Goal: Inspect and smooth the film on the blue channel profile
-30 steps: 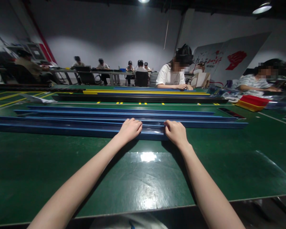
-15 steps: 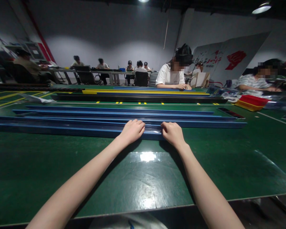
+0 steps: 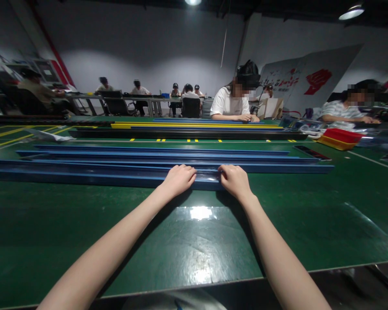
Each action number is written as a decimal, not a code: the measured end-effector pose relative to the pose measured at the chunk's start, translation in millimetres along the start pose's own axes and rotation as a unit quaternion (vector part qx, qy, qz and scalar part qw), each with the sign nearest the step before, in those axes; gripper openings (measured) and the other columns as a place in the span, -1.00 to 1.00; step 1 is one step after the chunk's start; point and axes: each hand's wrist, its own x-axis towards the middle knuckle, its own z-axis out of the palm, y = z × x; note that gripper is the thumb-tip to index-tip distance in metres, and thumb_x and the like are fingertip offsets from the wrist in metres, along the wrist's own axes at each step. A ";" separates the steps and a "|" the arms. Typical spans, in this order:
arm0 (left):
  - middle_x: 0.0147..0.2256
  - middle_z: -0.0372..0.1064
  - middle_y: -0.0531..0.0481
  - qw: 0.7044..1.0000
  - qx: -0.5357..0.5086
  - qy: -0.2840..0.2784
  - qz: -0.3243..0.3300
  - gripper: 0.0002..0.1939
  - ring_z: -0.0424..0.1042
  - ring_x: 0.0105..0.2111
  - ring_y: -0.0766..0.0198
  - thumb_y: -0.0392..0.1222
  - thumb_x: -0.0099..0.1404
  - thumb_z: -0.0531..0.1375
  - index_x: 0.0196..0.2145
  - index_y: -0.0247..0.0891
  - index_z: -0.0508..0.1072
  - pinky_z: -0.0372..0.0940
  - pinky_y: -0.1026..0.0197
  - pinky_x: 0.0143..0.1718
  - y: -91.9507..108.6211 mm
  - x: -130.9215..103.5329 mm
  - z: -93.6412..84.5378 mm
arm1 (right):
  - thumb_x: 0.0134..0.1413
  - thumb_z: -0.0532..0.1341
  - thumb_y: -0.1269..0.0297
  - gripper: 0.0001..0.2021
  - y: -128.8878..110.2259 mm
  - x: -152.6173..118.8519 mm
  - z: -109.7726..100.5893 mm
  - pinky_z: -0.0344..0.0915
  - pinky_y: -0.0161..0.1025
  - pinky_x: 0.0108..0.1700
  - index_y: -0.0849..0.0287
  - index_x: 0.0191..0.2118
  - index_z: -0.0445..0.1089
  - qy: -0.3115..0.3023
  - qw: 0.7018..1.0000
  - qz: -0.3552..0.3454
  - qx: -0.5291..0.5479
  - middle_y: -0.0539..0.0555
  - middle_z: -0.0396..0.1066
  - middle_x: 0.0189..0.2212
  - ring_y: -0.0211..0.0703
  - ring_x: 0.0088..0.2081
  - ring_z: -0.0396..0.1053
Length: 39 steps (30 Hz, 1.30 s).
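Note:
A long blue U-shaped channel strip lies across the table in front of me, its left part running out of view. My left hand is closed round it near its right end, fingers curled over the far wall. Just to the right, my right hand grips the end of the same strip with bent fingers, and the thumb side faces my left hand. A short stretch of the glossy inside shows between the two hands. Right behind lie more blue channel strips, roughly parallel to this one.
The green table has its near edge below my forearms. Farther back are a yellow strip, a black strip and a white sheet. To the right lie a phone and a red bin. A co-worker sits opposite.
My left hand and the left part of the held strip have shifted slightly toward me. My right hand keeps nearly the same place, and both hands keep their hold.

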 end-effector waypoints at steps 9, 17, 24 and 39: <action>-0.28 0.45 -0.05 0.999 0.019 -0.018 -0.046 -0.67 0.41 -0.27 0.19 -0.16 0.32 -0.13 -0.30 -0.23 0.42 0.21 0.24 -0.32 -7.2 0.0 -8.1 | 0.01 -0.02 0.41 -0.73 1.0 -0.5 0.2 0.08 -0.30 -0.28 0.13 -0.24 0.38 0.002 1.000 0.026 -0.017 0.08 0.47 -0.31 -0.16 -0.28 0.37; -0.29 0.46 -0.03 0.997 0.024 -0.029 -0.073 -0.65 0.42 -0.28 0.21 -0.16 0.31 -0.13 -0.35 -0.23 0.43 0.21 0.26 -0.34 -9.0 -0.6 -11.3 | 0.02 0.00 0.39 -0.74 -2.8 0.2 -2.0 0.09 -0.31 -0.30 0.11 -0.27 0.41 -0.027 0.999 0.026 -0.019 0.07 0.47 -0.32 -0.17 -0.30 0.37; -0.28 0.45 -0.04 0.997 0.032 -0.021 -0.072 -0.65 0.42 -0.27 0.18 -0.17 0.31 -0.13 -0.35 -0.24 0.43 0.21 0.24 -0.34 -11.0 -0.3 -8.5 | 0.01 0.01 0.38 -0.75 -3.7 -0.5 -1.5 0.07 -0.31 -0.31 0.11 -0.29 0.42 -0.023 1.000 0.014 -0.015 0.08 0.46 -0.35 -0.17 -0.31 0.35; -0.27 0.42 -0.10 0.993 0.052 -0.034 -0.102 -0.63 0.43 -0.30 0.10 -0.16 0.31 -0.15 -0.32 -0.27 0.43 0.24 0.16 -0.34 -17.2 -0.6 -9.7 | 0.03 -0.01 0.40 -0.76 -11.5 -1.9 -1.5 0.01 -0.30 -0.33 0.15 -0.32 0.40 -0.030 0.998 -0.052 -0.020 0.09 0.42 -0.38 -0.19 -0.33 0.30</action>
